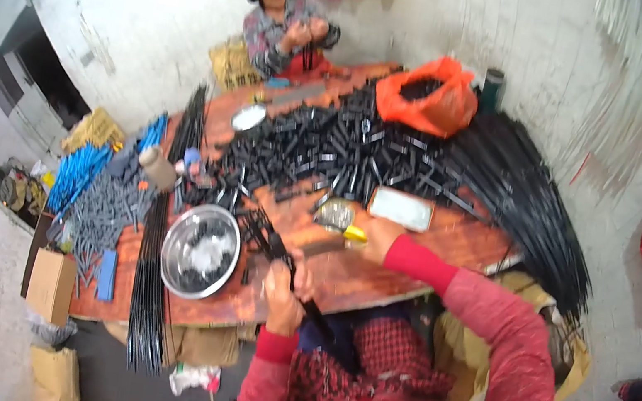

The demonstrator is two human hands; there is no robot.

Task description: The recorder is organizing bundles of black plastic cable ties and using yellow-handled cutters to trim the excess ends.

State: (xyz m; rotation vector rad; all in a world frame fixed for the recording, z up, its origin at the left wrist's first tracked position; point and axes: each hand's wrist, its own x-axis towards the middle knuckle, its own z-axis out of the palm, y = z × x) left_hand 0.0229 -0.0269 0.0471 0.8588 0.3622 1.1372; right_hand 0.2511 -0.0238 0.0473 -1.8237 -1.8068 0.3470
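Observation:
My left hand (285, 296) is closed around a long black piece (316, 323) at the table's near edge. Thin black prongs fan out from its far end, beside a metal bowl (172, 273) holding black and whitish bits. Farther right, my right hand (377, 241) reaches over the table with fingers closed on a small yellow thing (354, 233); its kind is unclear. Just left of that hand lies a shallow round dish (336, 213) of small bits, their kind too small to tell. A white rectangular tray (401, 210) sits right behind the hand.
Black plastic pieces (321, 146) heap across the table's middle. Long black strips (519, 198) hang over the right edge, more strips (151, 257) lie at left. An orange bag (428, 104) and dark cup (491, 89) stand behind. Another person (281, 30) sits across, hands together.

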